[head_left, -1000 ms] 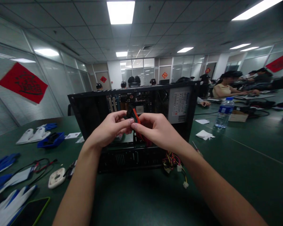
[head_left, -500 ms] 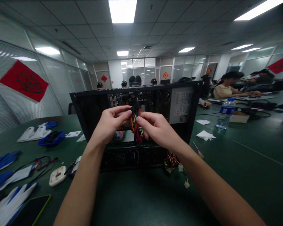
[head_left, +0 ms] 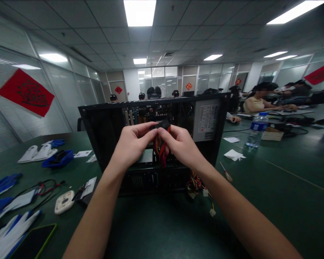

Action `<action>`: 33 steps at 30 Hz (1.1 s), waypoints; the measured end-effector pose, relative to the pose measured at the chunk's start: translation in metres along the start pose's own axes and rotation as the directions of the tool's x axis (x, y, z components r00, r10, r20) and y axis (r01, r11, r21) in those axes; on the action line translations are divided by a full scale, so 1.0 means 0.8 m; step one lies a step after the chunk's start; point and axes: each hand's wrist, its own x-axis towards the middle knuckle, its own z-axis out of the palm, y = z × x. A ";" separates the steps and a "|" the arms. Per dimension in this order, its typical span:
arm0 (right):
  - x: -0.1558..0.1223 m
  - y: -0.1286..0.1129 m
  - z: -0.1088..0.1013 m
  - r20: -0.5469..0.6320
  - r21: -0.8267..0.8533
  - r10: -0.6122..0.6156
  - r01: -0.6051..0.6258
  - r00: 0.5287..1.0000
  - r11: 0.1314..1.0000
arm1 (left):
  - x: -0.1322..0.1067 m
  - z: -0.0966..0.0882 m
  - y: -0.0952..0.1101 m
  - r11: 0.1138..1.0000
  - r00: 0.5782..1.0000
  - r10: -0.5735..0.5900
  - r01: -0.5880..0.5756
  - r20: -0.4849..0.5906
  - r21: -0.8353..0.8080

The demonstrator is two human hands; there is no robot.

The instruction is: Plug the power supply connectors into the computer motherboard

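A black power connector (head_left: 163, 125) with a bundle of coloured wires (head_left: 161, 153) hanging below it is held in front of an open computer case (head_left: 97, 122). My left hand (head_left: 133, 142) pinches the connector's left side between thumb and fingers. From the other side, my right hand (head_left: 179, 144) grips the connector and the top of its wires. Behind the hands, the motherboard (head_left: 156, 111) is partly visible inside the case, with the power supply (head_left: 206, 120) at its right. More loose power cables (head_left: 194, 183) spill out at the case's lower right.
Blue-and-white gloves (head_left: 13, 230), a phone (head_left: 32, 242), a white round-cornered object (head_left: 64, 202) and a blue tray (head_left: 58, 159) lie on the left. To the right are a screwdriver (head_left: 226, 172), crumpled tissue (head_left: 234, 155) and a water bottle (head_left: 257, 131). Another person (head_left: 259, 100) sits farther right.
The connector has moved slightly right and lower and has turned. Both hands have come closer together, with my right thumb now up at the connector.
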 end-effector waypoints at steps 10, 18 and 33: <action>0.001 0.001 -0.001 -0.034 0.014 -0.048 0.048 0.998 0.999 | -0.006 0.000 0.006 0.991 0.993 0.070 -0.080 0.091 0.106; 0.003 0.006 -0.005 -0.036 -0.066 -0.087 0.084 0.996 0.994 | -0.008 0.006 0.005 0.960 0.987 0.133 -0.152 0.095 0.233; -0.006 -0.016 -0.009 -0.053 -0.067 -0.086 0.082 0.995 0.994 | -0.027 0.016 0.033 0.909 0.982 0.179 -0.189 0.064 0.372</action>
